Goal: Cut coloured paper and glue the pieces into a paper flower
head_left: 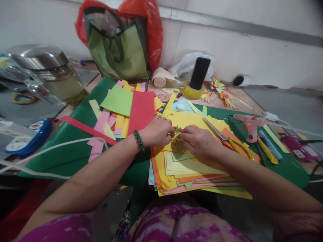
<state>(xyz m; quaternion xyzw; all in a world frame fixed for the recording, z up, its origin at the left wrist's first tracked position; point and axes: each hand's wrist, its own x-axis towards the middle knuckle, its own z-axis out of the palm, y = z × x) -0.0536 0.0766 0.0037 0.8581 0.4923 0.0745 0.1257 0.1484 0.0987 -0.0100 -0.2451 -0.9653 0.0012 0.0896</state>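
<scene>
Left hand [157,131] and right hand [199,143] are pinching a green paper piece [179,145].
Both are resting on the paper stack [191,168]; scissors [228,141] are lying just beside.

Head-worn view, forward and down, close over left hand [157,131], right hand [198,141]

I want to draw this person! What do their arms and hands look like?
The left hand and right hand are bare, and so are the forearms. No sleeves, gloves or watch show. The left wrist wears a bracelet of round dark green beads. The right wrist wears nothing. The clothing below is blotchy purple and pink.
</scene>
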